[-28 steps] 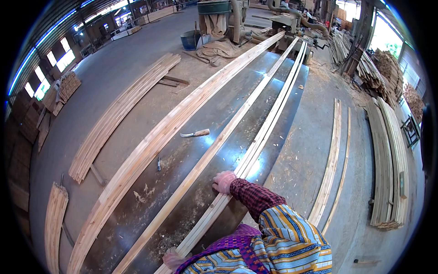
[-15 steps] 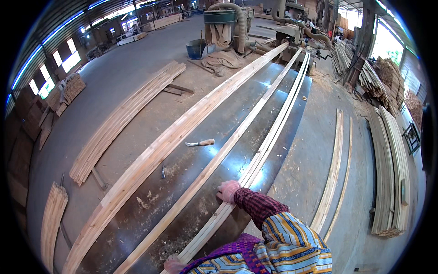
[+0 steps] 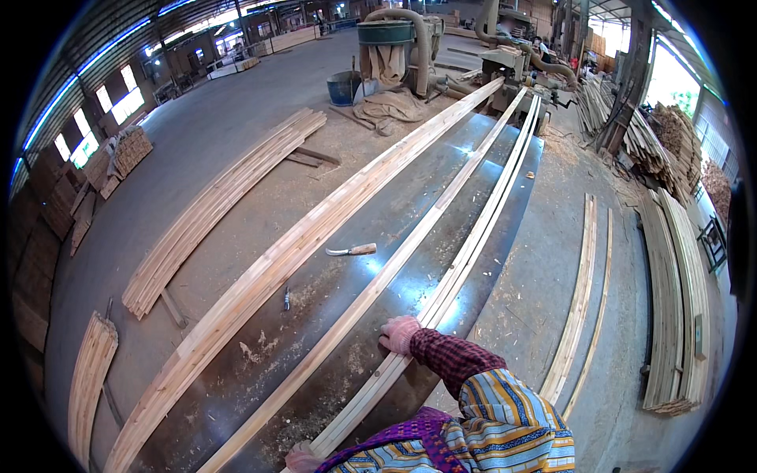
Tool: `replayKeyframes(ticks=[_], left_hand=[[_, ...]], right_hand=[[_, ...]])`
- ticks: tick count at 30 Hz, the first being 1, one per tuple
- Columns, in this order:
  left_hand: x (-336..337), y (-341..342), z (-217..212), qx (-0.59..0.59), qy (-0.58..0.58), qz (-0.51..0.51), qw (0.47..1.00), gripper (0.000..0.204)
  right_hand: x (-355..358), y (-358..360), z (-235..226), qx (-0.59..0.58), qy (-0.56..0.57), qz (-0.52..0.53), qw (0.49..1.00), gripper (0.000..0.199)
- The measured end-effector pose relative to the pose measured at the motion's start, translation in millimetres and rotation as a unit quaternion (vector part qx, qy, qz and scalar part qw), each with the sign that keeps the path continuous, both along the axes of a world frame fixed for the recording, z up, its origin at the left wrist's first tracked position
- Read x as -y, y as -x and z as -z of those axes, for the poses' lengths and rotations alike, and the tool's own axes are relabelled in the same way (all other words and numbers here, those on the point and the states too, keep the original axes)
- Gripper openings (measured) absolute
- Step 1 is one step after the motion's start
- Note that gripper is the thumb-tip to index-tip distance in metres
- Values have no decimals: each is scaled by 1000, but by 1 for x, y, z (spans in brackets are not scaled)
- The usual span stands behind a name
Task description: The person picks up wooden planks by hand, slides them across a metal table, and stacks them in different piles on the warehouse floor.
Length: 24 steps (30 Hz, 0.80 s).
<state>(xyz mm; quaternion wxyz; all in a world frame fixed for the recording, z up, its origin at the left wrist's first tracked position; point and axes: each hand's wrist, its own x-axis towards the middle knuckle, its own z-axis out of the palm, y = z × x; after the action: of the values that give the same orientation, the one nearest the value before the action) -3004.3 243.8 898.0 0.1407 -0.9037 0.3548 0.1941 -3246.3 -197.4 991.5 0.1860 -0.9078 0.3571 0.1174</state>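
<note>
My right hand [image 3: 400, 334], in a pink knit glove, is closed over a narrow bundle of long wooden strips [image 3: 451, 282] lying on the dark metal table [image 3: 347, 296]. At the lower edge my left hand [image 3: 302, 457] is closed at the near part of the same strips, partly cut off by the picture's edge and my sleeve. Left of the bundle lies a single long wooden strip [image 3: 378, 282]. Farther left a wider set of long boards [image 3: 272, 268] runs toward the machine. A hooked knife with a wooden handle [image 3: 352, 250] rests between them.
A woodworking machine [image 3: 509, 63] with hoses stands at the table's far end. Beside it are a dust collector [image 3: 386, 39] and a blue bucket [image 3: 344, 88]. Board stacks [image 3: 225, 205] lie on the left floor, others [image 3: 674, 299] on the right. Wood shavings litter the table.
The whole view has shifted slightly, so things sit a little lower and farther right. Both hands keep their places on the wooden strips.
</note>
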Motion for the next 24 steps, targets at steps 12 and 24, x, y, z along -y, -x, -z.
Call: replayKeyframes(ticks=[12, 24], left_hand=[[-19, -6, 33, 6, -5, 15, 1000, 38], [-40, 5, 54, 3, 102, 0, 995, 31]], right_hand=[[95, -39, -9, -23, 151, -23, 988, 47], [66, -140, -1, -75, 75, -313, 944, 26]])
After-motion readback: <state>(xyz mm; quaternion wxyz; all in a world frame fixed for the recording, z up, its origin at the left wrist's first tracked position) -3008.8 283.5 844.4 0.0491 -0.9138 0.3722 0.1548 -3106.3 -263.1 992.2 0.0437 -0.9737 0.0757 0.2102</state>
